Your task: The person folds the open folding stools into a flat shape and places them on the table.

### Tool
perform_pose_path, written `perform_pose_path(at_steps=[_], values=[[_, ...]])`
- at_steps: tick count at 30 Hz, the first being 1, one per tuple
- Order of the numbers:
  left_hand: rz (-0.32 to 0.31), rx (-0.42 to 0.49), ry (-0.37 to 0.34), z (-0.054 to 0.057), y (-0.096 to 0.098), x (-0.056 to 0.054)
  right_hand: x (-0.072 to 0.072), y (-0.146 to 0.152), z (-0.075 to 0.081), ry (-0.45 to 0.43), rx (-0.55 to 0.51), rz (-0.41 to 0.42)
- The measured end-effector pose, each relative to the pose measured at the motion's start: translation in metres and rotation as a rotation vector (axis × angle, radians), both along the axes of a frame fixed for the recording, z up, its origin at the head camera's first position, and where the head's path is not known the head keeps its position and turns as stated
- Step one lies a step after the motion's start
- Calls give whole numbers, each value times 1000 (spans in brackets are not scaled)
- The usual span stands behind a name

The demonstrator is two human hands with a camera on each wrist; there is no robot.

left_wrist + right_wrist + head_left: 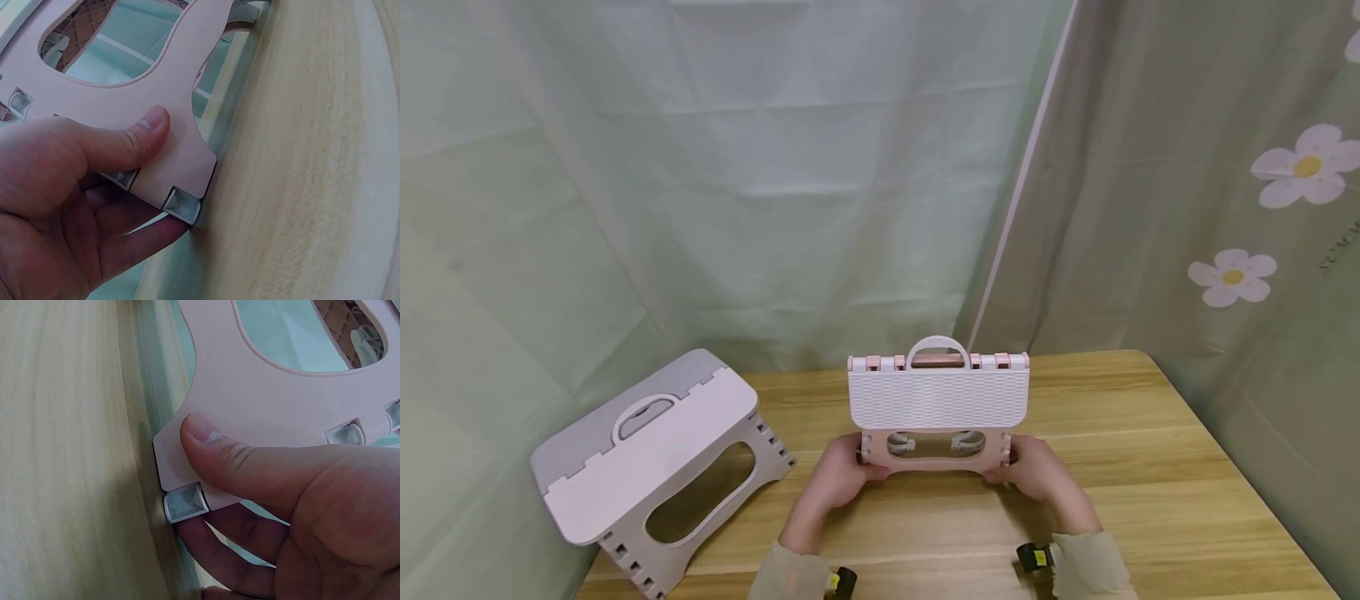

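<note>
A small pink and white folding step stool (937,398) stands near the table's far edge, its seat partly folded, with a white woven-textured half slanting toward me. A white loop handle (938,342) rises along its top hinge. My left hand (837,475) grips the left side of the pink leg panel (178,134), thumb on the front face and fingers behind. On the opposite side, my right hand (1036,468) holds the same panel, its thumb (215,453) pressed near the lower corner. Beyond the panel's oval opening, parts of the stool's inside show.
A larger grey and white folding stool (662,450) stands unfolded at the table's left, angled, beside my left forearm. The wooden table (1150,500) extends to the right. Pale green curtains (820,192) hang close behind, and a flowered curtain (1150,167) hangs at the right.
</note>
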State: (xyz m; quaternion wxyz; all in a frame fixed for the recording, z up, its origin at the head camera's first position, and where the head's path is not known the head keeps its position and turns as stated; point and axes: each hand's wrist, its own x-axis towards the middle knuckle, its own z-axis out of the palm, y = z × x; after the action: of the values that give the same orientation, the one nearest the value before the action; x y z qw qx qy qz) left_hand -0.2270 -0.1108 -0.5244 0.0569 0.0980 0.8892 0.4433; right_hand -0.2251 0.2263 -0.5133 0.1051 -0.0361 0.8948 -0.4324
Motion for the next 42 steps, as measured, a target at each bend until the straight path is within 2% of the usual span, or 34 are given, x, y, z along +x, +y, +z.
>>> perform_pose_path(at_steps=[15, 28, 36, 42], values=[[26, -14, 21, -1, -1, -2, -4, 1, -3, -1, -15, -2], [13, -35, 43, 1, -2, -3, -6, 0, -3, 1, -13, -3], [34, -55, 30, 0, 0, -3, -5, 0, -2, 6, 2, -4], [32, -65, 29, -2, -1, -4, -7, 1, -3, 20, 26, -38]])
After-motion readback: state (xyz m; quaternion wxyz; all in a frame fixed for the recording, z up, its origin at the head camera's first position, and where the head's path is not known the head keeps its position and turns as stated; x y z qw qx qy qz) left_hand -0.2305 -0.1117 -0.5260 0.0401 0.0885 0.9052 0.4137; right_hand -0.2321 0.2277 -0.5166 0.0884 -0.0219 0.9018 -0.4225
